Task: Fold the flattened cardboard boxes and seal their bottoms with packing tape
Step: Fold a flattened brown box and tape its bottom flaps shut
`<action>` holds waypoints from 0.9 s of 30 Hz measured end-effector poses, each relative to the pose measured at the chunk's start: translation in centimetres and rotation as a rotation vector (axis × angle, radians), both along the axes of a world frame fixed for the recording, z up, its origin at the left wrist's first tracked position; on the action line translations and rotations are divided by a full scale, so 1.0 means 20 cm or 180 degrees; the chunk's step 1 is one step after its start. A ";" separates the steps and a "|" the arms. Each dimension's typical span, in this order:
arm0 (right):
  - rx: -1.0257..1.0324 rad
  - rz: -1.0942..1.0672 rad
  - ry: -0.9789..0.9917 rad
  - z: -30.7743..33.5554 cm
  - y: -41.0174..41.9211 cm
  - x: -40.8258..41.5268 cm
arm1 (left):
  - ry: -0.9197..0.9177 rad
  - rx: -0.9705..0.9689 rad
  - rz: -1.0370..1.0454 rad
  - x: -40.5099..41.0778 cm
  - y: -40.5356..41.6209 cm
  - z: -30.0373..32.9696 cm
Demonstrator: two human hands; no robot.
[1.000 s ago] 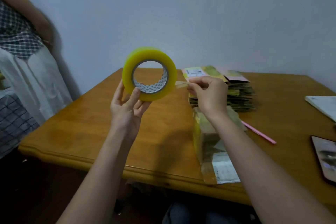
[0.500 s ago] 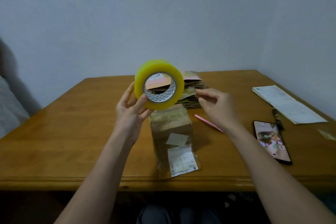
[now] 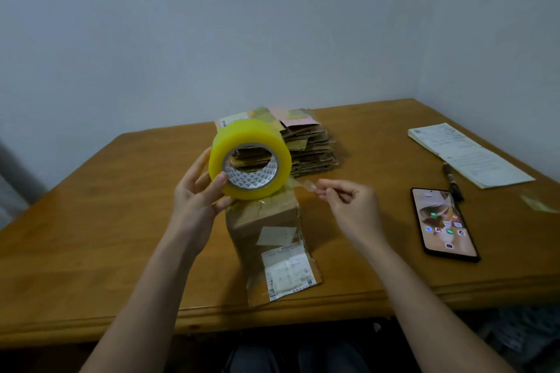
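since the earlier frame: right hand (image 3: pixel 351 209) has drawn away from the roll toward frame right, and a short strip of tape now shows between them. the view has swung too, so the person at frame left is gone and the phone, pen and papers have come into frame right.

tape roll (image 3: pixel 250 159): yellow, held up at frame centre, core hole facing the camera, so its axis points toward the viewer. it hangs over the far end of the folded box (image 3: pixel 266 233), which lies on the table (image 3: pixel 91 236) below centre, long axis running from the near edge toward the far wall, labels on top.

left hand (image 3: pixel 197 200): grips the roll from lower left, thumb across the front rim, fingers behind.

right hand: pinches the tape end (image 3: pixel 307 185) between thumb and fingertips, other fingers loosely curled. wrist enters from lower right.

key relation: strip runs from the roll's lower right edge out to the right hand, nearly level, crosswise to the box's long axis and above its far end. judgement: to seal along the box seam the strip must be turned to match the box axis and lowered; the right hand is nearer the box's far right corner, the left carries the supply.

stack of flattened boxes (image 3: pixel 309 148): behind the roll, upper centre, apart from the folded box.

rest: phone (image 3: pixel 444 222), screen lit, right of frame; pen (image 3: pixel 453 182) just beyond it; papers (image 3: pixel 466 154) at upper right.
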State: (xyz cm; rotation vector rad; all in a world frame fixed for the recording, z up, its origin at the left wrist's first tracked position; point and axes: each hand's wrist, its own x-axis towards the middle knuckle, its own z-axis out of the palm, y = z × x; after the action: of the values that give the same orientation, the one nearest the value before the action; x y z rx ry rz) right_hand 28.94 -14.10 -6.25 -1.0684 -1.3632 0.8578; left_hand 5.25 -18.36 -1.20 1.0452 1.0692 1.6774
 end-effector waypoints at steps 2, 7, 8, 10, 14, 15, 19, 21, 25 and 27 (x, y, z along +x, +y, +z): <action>-0.0315 0.0024 0.0200 0.00 0.02 -0.01 | -0.0013 -0.0012 -0.0014 0.00 0.01 -0.01; -0.2022 0.0567 0.0963 0.03 0.08 -0.07 | -0.0041 -0.0052 -0.0099 -0.01 0.02 -0.02; -0.2242 0.0697 0.1006 0.05 0.08 -0.09 | -0.0048 -0.0062 -0.0103 -0.01 0.02 -0.02; -0.2470 0.0803 0.1002 0.06 0.08 -0.11 | -0.0076 -0.0074 -0.0113 -0.01 0.03 -0.03; -0.2424 0.0828 0.0968 0.06 0.11 -0.14 | -0.0066 -0.0058 -0.0094 -0.01 0.03 -0.03; -0.2403 0.0852 0.0921 0.06 0.12 -0.15 | -0.0055 -0.0058 -0.0096 -0.01 0.03 -0.03; -0.2465 0.0928 0.0896 0.06 0.12 -0.16 | -0.0056 -0.0078 -0.0112 -0.01 0.03 -0.03; -0.2543 0.1121 0.1053 0.06 0.11 -0.13 | -0.0081 -0.0097 -0.0118 -0.01 0.03 -0.03; -0.2271 0.1561 0.1182 0.06 0.09 -0.07 | -0.0113 -0.0127 -0.0101 0.00 0.03 -0.02; -0.2007 0.1367 0.1036 0.03 0.08 -0.07 | -0.0084 -0.0126 -0.0088 0.01 0.04 -0.02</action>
State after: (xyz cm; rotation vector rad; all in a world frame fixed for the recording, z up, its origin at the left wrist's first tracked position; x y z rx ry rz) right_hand 27.53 -12.54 -5.58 -1.0428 -1.0752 1.7803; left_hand 5.39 -17.57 -1.57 1.0055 1.0620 1.6374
